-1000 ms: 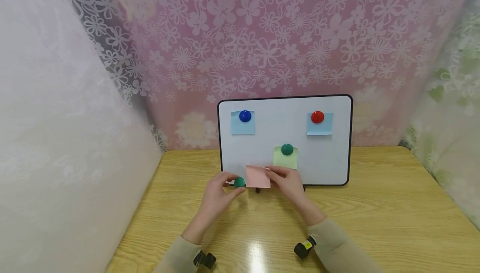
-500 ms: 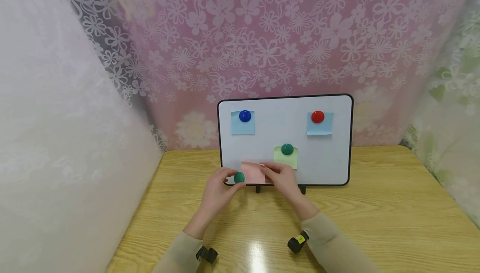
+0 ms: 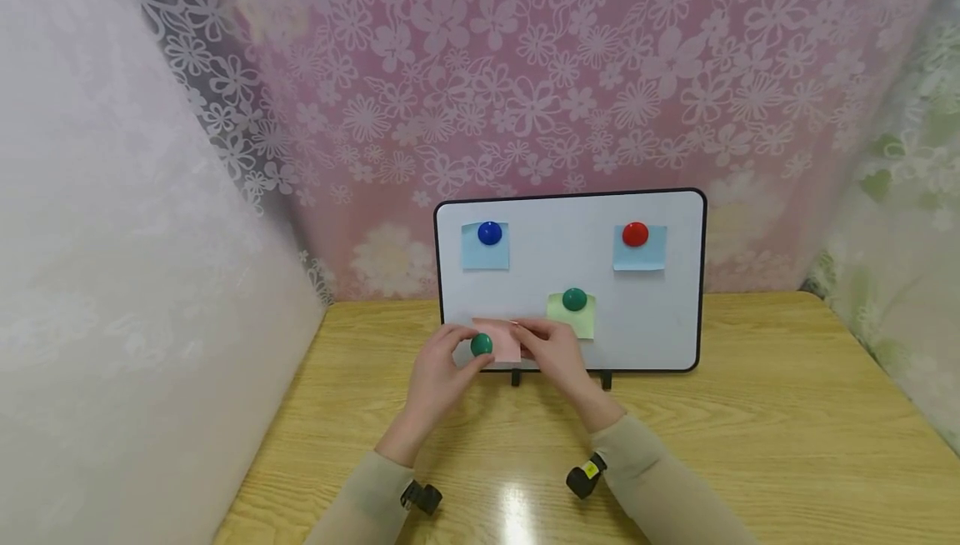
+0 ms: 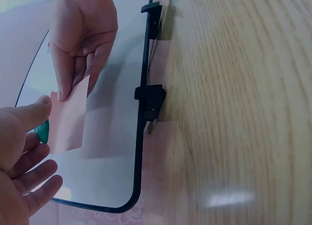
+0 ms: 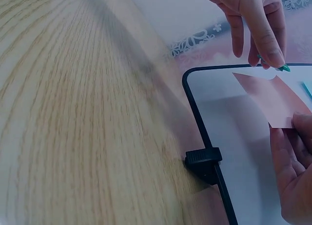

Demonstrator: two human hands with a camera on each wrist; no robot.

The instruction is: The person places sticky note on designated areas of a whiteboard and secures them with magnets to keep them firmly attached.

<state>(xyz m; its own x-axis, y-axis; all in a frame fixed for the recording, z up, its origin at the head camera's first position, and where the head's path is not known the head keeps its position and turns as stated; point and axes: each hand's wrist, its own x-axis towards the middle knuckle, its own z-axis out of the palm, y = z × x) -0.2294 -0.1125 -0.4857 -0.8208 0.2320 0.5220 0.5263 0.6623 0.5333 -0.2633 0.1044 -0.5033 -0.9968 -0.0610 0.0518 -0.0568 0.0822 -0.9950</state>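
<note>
Between thumb and fingertips, my left hand [image 3: 437, 370] pinches a round green magnet [image 3: 482, 344] in front of the board's lower left. My right hand [image 3: 557, 357] pinches a pink paper note [image 3: 504, 342] by its right edge, just right of the magnet. In the left wrist view the note [image 4: 69, 121] stands out from the whiteboard [image 4: 113, 152], with the magnet [image 4: 43, 132] at its near side. The right wrist view shows the note [image 5: 273, 99] slightly curved, its far edge free below my left hand [image 5: 258, 20].
The whiteboard [image 3: 652, 320] stands on black feet [image 3: 606, 379] on a wooden table [image 3: 750, 412]. It carries a blue note [image 3: 476, 258] under a blue magnet [image 3: 490, 233], another [image 3: 651, 255] under a red magnet [image 3: 635, 234], and a green note [image 3: 572, 324] under a green magnet [image 3: 574, 299].
My right hand has moved the pink note left and up toward the board's lower left corner. My left hand has risen slightly with the green magnet, which now overlaps the note's left part in the head view.
</note>
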